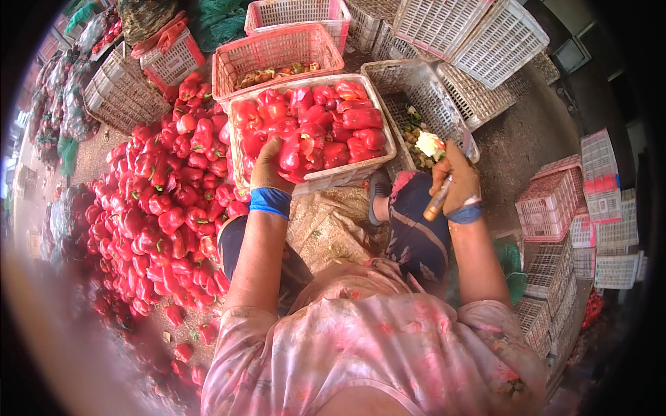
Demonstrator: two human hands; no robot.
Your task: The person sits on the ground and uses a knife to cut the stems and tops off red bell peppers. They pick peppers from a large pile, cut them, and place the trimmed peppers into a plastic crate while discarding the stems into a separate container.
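Gloved and blue-cuffed, my left hand [270,169] grips a cut red bell pepper [297,156] at the near left rim of a plastic crate [346,176]. Red peppers [315,117] fill that crate. My right hand [458,179], also gloved, holds a knife by its wooden handle [437,200]; its blade is hidden. A pale pepper core with seeds [430,144] is at the fingertips of this hand, above a grey-white crate [416,73] with pepper scraps [413,132] inside.
A large heap of red bell peppers [166,197] lies on the floor to the left. A red crate [276,39] with scraps stands behind the full one. Stacked crates [551,197] rise at the right, and filled net bags [70,93] at the far left. A brown sheet [328,223] covers the floor between my legs.
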